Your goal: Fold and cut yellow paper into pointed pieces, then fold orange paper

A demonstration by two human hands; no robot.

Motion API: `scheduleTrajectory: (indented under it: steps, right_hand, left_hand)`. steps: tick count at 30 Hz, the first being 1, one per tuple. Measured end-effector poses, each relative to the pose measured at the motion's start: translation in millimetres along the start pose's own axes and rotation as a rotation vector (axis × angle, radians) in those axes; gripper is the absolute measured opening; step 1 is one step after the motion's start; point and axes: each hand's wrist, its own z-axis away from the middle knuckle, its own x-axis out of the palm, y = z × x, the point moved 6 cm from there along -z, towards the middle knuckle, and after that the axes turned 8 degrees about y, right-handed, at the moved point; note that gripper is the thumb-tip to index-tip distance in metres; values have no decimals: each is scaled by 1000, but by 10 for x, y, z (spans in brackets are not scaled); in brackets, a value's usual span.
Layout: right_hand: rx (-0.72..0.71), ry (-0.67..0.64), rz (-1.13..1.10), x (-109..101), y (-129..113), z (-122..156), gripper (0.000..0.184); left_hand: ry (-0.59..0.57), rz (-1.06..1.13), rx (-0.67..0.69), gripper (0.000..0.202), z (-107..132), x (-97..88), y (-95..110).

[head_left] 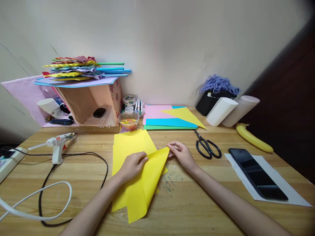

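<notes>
In the head view, several sheets of yellow paper (130, 142) overlap on the wooden table. The top yellow sheet (155, 173) is bent over, its right corner raised. That corner is pinched between the thumb and fingers of my right hand (180, 153). My left hand (134, 165) lies across the sheets, closed on the bent paper, thumb on top; some of its fingers are hidden. Black-handled scissors (206, 147) lie to the right of my right hand, not touched.
A white glue gun (57, 147) with its cable stands at left by a power strip (11, 164). Coloured sheets (159, 114), a plastic bowl (128, 121) and an open box (110, 105) are at the back. A phone (257, 173) and a banana (253, 137) lie at right.
</notes>
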Motion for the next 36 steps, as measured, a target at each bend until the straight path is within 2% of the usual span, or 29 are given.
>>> scheduleTrajectory:
  steps: [7, 10, 18, 27, 36]
  right_hand:
    - [-31, -47, 42, 89, -20, -268, 30]
    - [-23, -73, 44, 92, -34, -296, 29]
    - [14, -45, 47, 59, -21, -258, 26]
    - [-57, -41, 96, 41, -70, -238, 26]
    - [-35, -88, 118, 90, -75, -218, 37]
  left_hand:
    - [12, -238, -12, 27, -174, -80, -60]
    - [21, -232, -23, 27, -214, -62, -89]
    - [12, -198, -5, 26, -166, -17, -114]
    - [5, -229, 27, 29, -173, -23, -67]
    - [5, -188, -9, 30, -137, 0, -117]
